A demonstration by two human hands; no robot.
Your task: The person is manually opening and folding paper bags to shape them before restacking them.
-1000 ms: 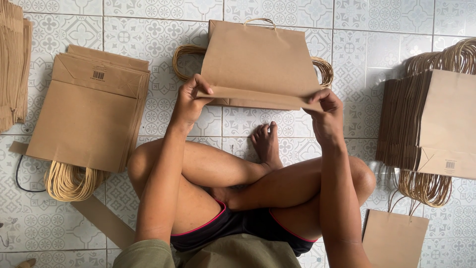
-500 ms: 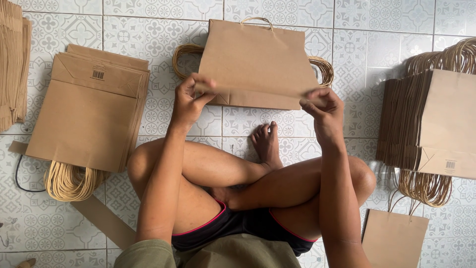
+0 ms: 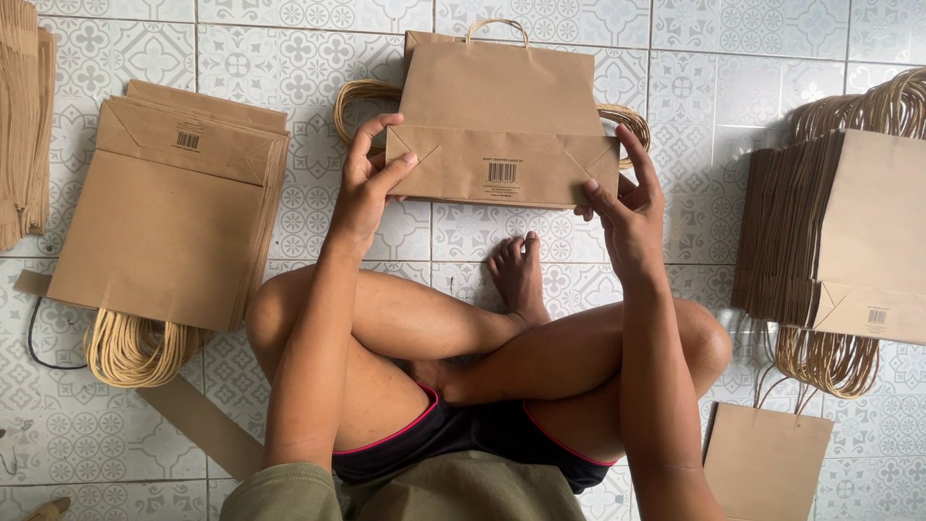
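The left hand (image 3: 365,188) grips the left end of a flat brown paper bag (image 3: 502,106), thumb on the front of the folded bottom flap (image 3: 502,166) and fingers curled behind the edge. The right hand (image 3: 622,217) grips the right end of the same flap, index finger extended up along the bag's right edge, remaining fingers partly hidden behind the paper. Both hands are partly closed, grasping the bag. The bag is held in front of the person above the tiled floor (image 3: 752,87), folded flat, long axis running left to right; the folded bottom faces the person and the twisted-cord handle (image 3: 497,27) points away. A further bag lies directly behind it, showing only its looped handles (image 3: 359,96) at either side. The person's crossed legs (image 3: 463,338) sit below the hands. A stack of flat bags (image 3: 164,212) lies on the floor to the left, handles toward the person. A second stack (image 3: 839,232) lies to the right, cut off by the frame edge. A single bag (image 3: 767,463) lies at lower right, partly cut off.
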